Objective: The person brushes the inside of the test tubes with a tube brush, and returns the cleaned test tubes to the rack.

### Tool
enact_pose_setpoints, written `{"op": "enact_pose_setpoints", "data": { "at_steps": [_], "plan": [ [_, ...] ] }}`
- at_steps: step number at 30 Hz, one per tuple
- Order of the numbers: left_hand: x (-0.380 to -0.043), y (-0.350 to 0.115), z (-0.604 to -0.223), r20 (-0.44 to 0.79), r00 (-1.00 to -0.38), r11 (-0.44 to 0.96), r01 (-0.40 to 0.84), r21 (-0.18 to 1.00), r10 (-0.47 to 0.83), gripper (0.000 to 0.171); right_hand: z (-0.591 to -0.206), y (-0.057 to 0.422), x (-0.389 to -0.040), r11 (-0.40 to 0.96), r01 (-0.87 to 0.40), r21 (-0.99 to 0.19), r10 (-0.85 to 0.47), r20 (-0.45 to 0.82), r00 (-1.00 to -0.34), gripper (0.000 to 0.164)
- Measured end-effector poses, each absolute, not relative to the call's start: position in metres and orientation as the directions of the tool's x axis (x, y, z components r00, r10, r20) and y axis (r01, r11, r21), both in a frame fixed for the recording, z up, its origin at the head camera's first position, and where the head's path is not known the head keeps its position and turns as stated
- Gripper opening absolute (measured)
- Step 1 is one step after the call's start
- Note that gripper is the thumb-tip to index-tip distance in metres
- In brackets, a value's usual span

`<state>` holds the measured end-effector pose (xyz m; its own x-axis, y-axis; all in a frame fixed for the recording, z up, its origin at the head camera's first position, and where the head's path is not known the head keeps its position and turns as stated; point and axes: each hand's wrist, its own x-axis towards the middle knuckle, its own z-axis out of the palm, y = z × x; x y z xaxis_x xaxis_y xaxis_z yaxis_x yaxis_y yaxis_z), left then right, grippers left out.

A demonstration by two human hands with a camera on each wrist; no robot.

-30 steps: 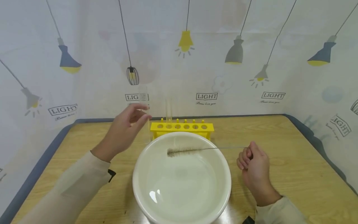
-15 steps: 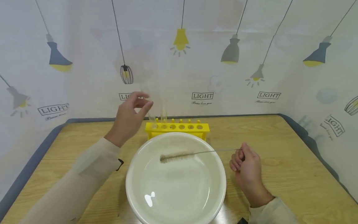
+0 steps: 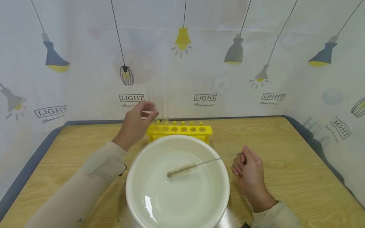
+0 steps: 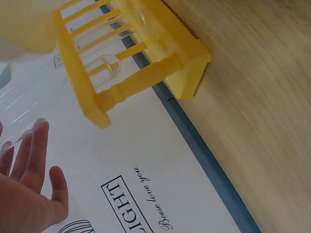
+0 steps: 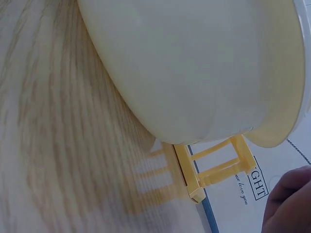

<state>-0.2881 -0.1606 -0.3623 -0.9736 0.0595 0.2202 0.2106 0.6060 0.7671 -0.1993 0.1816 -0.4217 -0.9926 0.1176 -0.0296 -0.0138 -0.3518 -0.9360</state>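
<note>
My left hand [image 3: 136,123] pinches a clear glass test tube [image 3: 151,93] that stands at the left end hole of a yellow test tube rack [image 3: 179,131]. In the left wrist view, a rounded tube bottom [image 4: 104,73] shows inside the rack's end. A second test tube [image 3: 165,109] stands beside it in the rack. My right hand [image 3: 252,175] grips the thin twisted-wire handle of a test tube brush [image 3: 182,170]. Its bristles slant down, tip at the water in a white basin [image 3: 130,177]. Only part of that hand appears in the right wrist view.
The basin fills the near middle of the wooden table [image 3: 296,164], right in front of the rack. Behind the table's dark edge hangs a pale backdrop [image 3: 242,104] printed with lamps. More wood surface lies to both sides.
My left hand has moved right and brought the test tube from beside the rack to its left end hole. The brush in my right hand has tilted, its bristle end dropping toward the water.
</note>
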Motion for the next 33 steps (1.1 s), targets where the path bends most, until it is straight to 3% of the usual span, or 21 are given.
{"op": "enact_pose_setpoints", "data": {
  "at_steps": [10,19,28,33],
  "plan": [
    [-0.288,-0.161,-0.376,0.141,-0.985,0.643,0.169,0.747,0.096,0.032,-0.423,0.18,-0.199,-0.352,-0.007,-0.936,0.118,-0.037,-0.992,0.047],
    [-0.281,-0.162,-0.38,0.12,-0.985,0.676,0.17,0.717,0.121,0.02,-0.424,0.18,-0.198,-0.326,-0.02,-0.945,0.115,-0.019,-0.993,0.047],
    [-0.278,-0.159,-0.375,0.112,-0.985,0.7,0.173,0.693,0.132,0.021,-0.422,0.18,-0.199,-0.294,-0.022,-0.956,0.121,-0.014,-0.993,0.046],
    [-0.283,-0.16,-0.373,0.035,-0.981,0.662,0.154,0.734,0.189,0.029,-0.421,0.179,-0.198,-0.289,-0.017,-0.957,0.126,-0.021,-0.992,0.047]
  ]
}}
